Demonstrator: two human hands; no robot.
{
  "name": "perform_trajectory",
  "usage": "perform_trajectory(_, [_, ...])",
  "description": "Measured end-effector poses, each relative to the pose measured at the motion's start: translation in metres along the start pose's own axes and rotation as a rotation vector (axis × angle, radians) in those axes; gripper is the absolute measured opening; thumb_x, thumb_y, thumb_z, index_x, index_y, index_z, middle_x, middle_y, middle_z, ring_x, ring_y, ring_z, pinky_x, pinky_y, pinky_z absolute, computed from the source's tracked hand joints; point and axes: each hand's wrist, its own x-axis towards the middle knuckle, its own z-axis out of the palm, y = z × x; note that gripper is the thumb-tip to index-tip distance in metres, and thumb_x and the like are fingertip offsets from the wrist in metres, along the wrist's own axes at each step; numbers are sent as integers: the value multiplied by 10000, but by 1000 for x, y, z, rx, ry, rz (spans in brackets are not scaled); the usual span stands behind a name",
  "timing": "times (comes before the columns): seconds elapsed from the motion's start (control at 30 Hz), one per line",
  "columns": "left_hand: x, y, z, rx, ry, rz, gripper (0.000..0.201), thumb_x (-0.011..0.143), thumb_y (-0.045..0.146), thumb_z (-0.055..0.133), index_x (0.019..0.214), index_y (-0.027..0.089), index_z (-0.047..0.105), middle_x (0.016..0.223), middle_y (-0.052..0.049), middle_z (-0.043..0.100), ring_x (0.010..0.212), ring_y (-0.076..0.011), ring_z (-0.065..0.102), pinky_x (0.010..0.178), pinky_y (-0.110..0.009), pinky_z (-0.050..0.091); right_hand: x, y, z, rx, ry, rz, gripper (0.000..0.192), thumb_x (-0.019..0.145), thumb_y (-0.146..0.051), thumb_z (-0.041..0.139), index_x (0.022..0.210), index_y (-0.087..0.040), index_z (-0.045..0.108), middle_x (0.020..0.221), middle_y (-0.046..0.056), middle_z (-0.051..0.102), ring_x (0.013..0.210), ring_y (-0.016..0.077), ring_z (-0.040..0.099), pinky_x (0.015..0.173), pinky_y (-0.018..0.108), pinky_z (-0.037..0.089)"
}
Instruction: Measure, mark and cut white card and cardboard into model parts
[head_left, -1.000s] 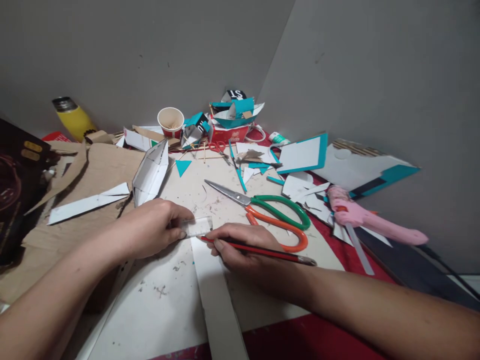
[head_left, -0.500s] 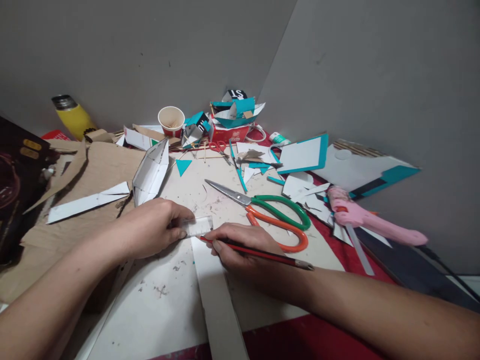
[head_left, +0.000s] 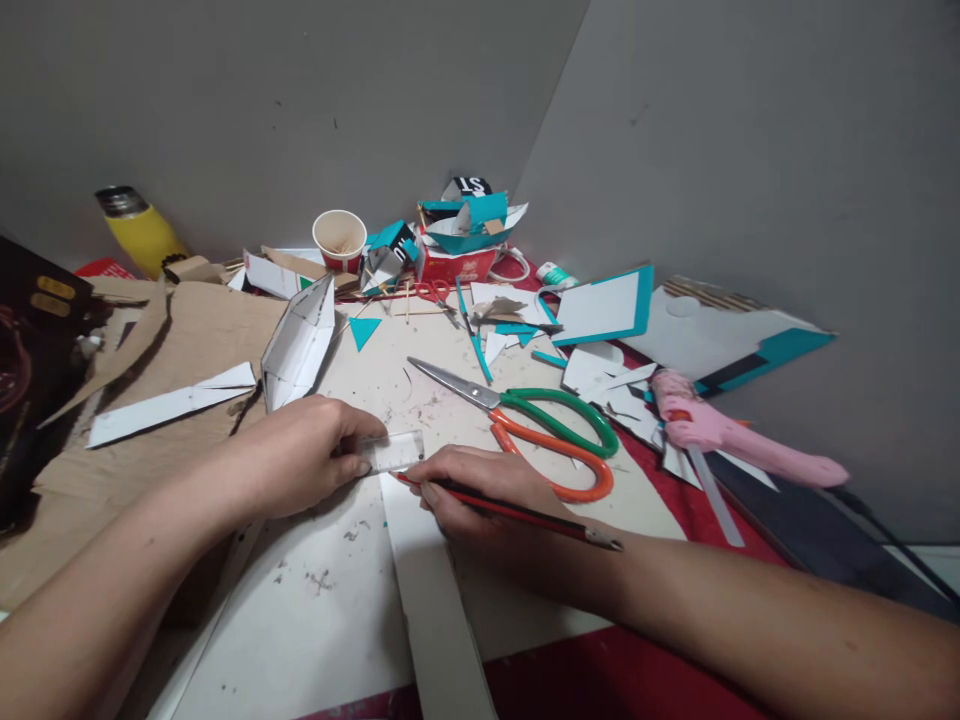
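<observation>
From the head camera, white capitals show on a black folded piece (head_left: 455, 188) by the teal boat (head_left: 466, 237), too partial to read surely. The left hand (head_left: 319, 455) pinches a clear ruler (head_left: 397, 450) between thumb and fingers at the far end of a white strip (head_left: 435, 610) on the counter (head_left: 300, 640); the right hand (head_left: 487, 480), just beside it, is closed around a red-and-black pencil (head_left: 525, 511), its tip near the ruler's edge. Since the earlier frames, the pencil's rear end has dropped slightly.
</observation>
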Motion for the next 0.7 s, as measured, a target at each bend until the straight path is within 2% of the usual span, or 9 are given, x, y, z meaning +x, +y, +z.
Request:
perform_trajectory(0.23, [0, 0, 0, 4, -5, -8, 309, 812, 262, 541, 1072, 272, 707, 842, -5, 745, 673, -153, 631, 608, -251, 409, 1, -1, -1, -4, 1, -9, 179, 865, -114, 536, 906, -189, 693, 840, 8, 717, 759, 108, 659, 719, 191, 506])
perform_trajectory(0.5, [0, 1, -1, 3, -8, -17, 307, 816, 265, 543, 1077, 280, 705, 866, -9, 749, 686, -158, 640, 613, -253, 423, 1, 1, -1, -13, -16, -12, 192, 870, -123, 531, 946, -180, 698, 878, 23, 728, 789, 114, 667, 746, 207, 514])
perform_trajectory(0.7, [0, -1, 0, 11, 2, -18, 325, 810, 268, 551, 1101, 276, 696, 852, -8, 750, 680, -156, 644, 605, -246, 428, -1, -9, -6, 29, 87, 50, 209, 835, -111, 523, 899, -166, 714, 822, 19, 733, 735, 114, 671, 696, 205, 513])
